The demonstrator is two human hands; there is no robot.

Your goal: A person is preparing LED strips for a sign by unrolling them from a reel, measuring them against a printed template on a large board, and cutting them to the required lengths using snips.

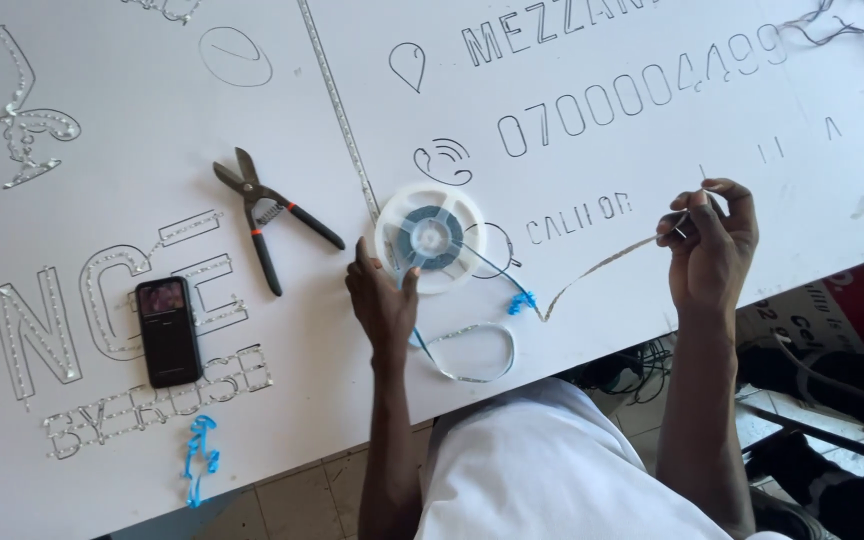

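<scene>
A white reel [429, 238] of thin strip is lain flat on the white sign board [652, 260], near its front edge. The reel is steadied at its lower left rim by the left hand [382, 300], whose fingers are pressed together around the rim with the thumb raised, probably so that the reel cannot slide as strip is drawn off. The free end of the strip [602, 268] is pinched between thumb and fingertips of the right hand [709, 243], which is held above the board to the right; the strip sags in between and is looped near the board's edge.

One reel, one strip, one pair of snips [270, 215] and one phone [167, 331] are counted. Two scraps of blue backing [200, 458] are seen, one just beside the strip and one by the phone.
</scene>
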